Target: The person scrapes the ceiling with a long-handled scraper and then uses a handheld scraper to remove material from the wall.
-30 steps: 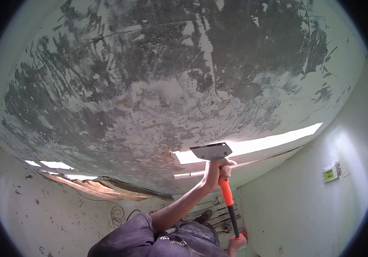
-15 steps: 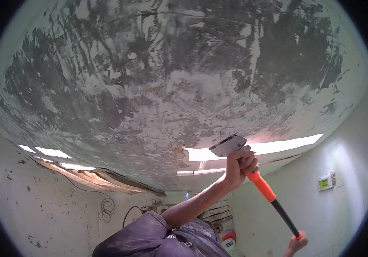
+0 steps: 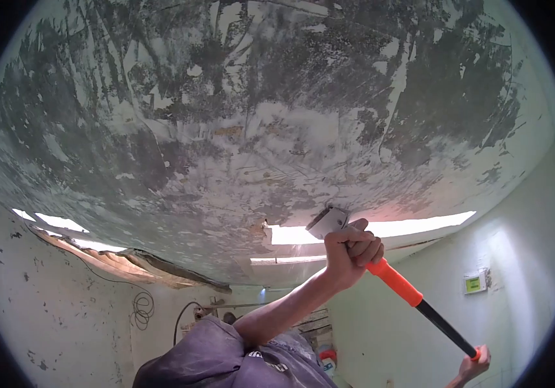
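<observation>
Orange-gripped scraper (image 3: pixel 400 286): your left hand (image 3: pixel 355 249) is wrapped round it near the head (image 3: pixel 331 223), right hand (image 3: pixel 474 365) closed on the butt, head beside the bright strip (image 3: pixel 413 227) under the ceiling (image 3: pixel 258 142), contact unclear; probably mid-scrape, next stroke calls for firm pressure

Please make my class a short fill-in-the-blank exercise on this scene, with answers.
The left hand and right hand both grip the scraper; nearer its blade is the ____ one.
Between its orange parts, the shaft is ____.
The green-and-white box is on the wall at the picture's ____ side.

Missing words: left; black; right
</observation>
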`<action>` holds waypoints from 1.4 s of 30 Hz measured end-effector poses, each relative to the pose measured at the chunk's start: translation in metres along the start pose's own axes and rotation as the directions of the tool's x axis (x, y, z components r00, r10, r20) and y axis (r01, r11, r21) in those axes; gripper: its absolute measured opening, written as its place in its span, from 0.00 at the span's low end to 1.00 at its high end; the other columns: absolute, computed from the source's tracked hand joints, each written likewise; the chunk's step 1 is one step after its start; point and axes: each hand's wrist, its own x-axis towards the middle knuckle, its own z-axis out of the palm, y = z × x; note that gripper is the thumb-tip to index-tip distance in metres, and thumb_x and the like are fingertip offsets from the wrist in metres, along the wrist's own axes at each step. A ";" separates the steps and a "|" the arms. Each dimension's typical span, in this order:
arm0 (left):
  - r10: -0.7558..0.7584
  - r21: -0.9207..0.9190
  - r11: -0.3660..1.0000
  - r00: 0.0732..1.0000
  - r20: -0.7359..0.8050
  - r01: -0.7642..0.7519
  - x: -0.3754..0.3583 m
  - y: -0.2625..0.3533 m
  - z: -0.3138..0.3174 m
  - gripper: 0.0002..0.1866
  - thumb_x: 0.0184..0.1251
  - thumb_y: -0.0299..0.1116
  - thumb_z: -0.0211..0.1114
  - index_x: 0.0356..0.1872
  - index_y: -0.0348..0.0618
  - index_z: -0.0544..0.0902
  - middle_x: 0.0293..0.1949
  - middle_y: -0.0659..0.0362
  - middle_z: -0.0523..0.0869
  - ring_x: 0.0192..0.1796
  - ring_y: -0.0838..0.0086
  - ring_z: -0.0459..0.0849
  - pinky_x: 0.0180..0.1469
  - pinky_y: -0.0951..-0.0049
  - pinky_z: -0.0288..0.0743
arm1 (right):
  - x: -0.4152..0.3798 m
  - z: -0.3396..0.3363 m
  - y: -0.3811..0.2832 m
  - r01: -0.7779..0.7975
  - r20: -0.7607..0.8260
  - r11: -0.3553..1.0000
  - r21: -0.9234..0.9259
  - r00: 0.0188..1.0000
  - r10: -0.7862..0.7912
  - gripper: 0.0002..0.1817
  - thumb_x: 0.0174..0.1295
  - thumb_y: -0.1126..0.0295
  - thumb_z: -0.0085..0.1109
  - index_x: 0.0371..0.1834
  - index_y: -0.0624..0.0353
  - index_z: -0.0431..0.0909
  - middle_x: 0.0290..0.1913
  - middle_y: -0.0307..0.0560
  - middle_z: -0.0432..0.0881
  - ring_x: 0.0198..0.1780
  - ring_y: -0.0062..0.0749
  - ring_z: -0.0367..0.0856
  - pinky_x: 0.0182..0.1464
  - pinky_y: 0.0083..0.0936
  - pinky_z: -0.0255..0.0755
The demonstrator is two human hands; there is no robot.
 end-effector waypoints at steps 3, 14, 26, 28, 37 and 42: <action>-0.034 0.028 0.999 0.996 -0.088 0.036 0.012 -0.016 0.009 0.17 0.53 0.25 0.50 0.13 0.57 0.56 0.08 0.70 0.50 0.12 0.77 0.53 0.26 0.71 0.57 | 0.002 -0.010 0.005 -0.030 -0.050 0.999 -0.015 0.998 0.029 0.09 0.47 0.81 0.53 0.19 0.62 0.62 0.20 0.56 0.69 0.27 0.56 0.70 0.30 0.46 0.61; 0.098 0.077 0.993 0.989 -0.112 -0.089 0.000 -0.001 0.002 0.17 0.51 0.26 0.51 0.12 0.56 0.55 0.07 0.68 0.51 0.12 0.76 0.51 0.27 0.73 0.57 | 0.045 -0.015 0.003 0.052 0.014 0.997 0.053 0.998 -0.053 0.07 0.47 0.80 0.50 0.19 0.64 0.61 0.22 0.55 0.68 0.27 0.53 0.69 0.33 0.44 0.61; 0.113 0.000 0.994 0.994 0.011 -0.113 -0.025 0.047 -0.019 0.16 0.52 0.27 0.51 0.11 0.55 0.57 0.07 0.68 0.50 0.12 0.76 0.50 0.25 0.73 0.54 | 0.072 -0.010 -0.021 0.097 0.107 0.993 0.060 0.989 -0.103 0.08 0.50 0.77 0.54 0.21 0.63 0.64 0.24 0.57 0.66 0.30 0.55 0.68 0.34 0.43 0.61; 0.134 0.025 0.991 0.986 -0.095 -0.133 -0.021 0.033 -0.005 0.16 0.52 0.27 0.51 0.12 0.55 0.56 0.07 0.68 0.50 0.12 0.76 0.49 0.24 0.73 0.53 | 0.066 -0.016 -0.019 0.160 -0.043 0.984 0.075 0.987 -0.157 0.08 0.49 0.75 0.51 0.20 0.61 0.62 0.21 0.51 0.66 0.27 0.50 0.67 0.31 0.41 0.61; 0.095 -0.036 0.995 0.995 -0.008 -0.096 -0.024 0.038 -0.017 0.17 0.53 0.26 0.50 0.12 0.56 0.54 0.08 0.68 0.48 0.12 0.75 0.53 0.25 0.71 0.56 | 0.055 -0.030 -0.004 0.074 0.082 0.996 0.054 0.994 -0.078 0.07 0.52 0.76 0.51 0.22 0.62 0.64 0.24 0.54 0.71 0.31 0.51 0.71 0.36 0.44 0.64; -0.034 -0.119 0.993 0.996 -0.079 0.024 -0.007 0.005 0.002 0.18 0.51 0.24 0.51 0.12 0.56 0.53 0.09 0.69 0.48 0.12 0.77 0.51 0.25 0.72 0.54 | 0.034 -0.048 0.052 0.008 -0.020 0.992 -0.124 1.000 -0.011 0.06 0.51 0.75 0.51 0.20 0.61 0.65 0.23 0.52 0.72 0.29 0.51 0.71 0.35 0.44 0.63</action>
